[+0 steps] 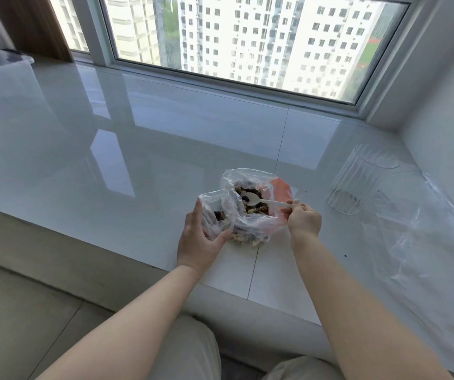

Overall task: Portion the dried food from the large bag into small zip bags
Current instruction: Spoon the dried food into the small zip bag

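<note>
White glossy tile forms the wide surface (138, 149) under a large window (247, 37) that looks out on tall pale apartment blocks. Near the front edge of that surface sits the large bag (250, 182), a clear plastic one with a reddish patch on its right side, its mouth spread open toward the camera. Inside lies the dried food (258, 209), a mix of light tan pieces and a few dark ones; some of it also shows through the plastic at the bag's lower edge.

The left hand (198, 239) grips a small zip bag (217, 212) from below and from the side, thumb up along its left edge and fingers curled under it, keeping its mouth open just beside the large bag and touching it. A few dark and tan pieces already lie in the small bag.

The right hand (302, 219) pinches the handle end of a white plastic spoon (258, 200) between thumb and fingertips. The spoon's bowl lies over the food inside the large bag.

To the right, well apart from the bags, a clear ribbed glass (357, 182) stands on the surface, and a crumpled sheet of clear plastic (426, 242) lies beside it. At far left a translucent container (1, 60) rests near the wall.
</note>
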